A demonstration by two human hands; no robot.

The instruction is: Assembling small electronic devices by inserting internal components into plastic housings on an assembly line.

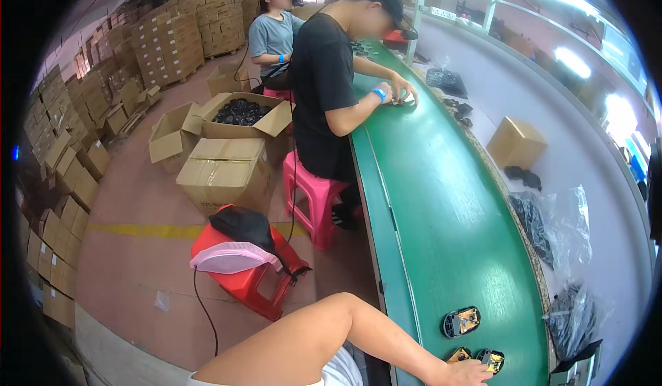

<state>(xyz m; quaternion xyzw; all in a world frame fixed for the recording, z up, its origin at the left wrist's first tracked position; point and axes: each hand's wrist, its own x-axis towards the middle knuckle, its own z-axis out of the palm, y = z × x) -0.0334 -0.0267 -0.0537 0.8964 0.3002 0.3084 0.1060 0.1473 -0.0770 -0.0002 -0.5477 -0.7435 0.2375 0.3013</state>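
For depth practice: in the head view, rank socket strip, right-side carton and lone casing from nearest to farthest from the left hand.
1. Lone casing, on the green worktop beyond the left hand.
2. Right-side carton, right of the worktop.
3. Socket strip, near the top.

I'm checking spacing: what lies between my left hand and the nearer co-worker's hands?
In the head view, an open black part with yellow inside lies on the green table; a second part is by your left hand.

Bare left arm (389,338) in a sharp crook, left hand (467,373) (back upward) low in view
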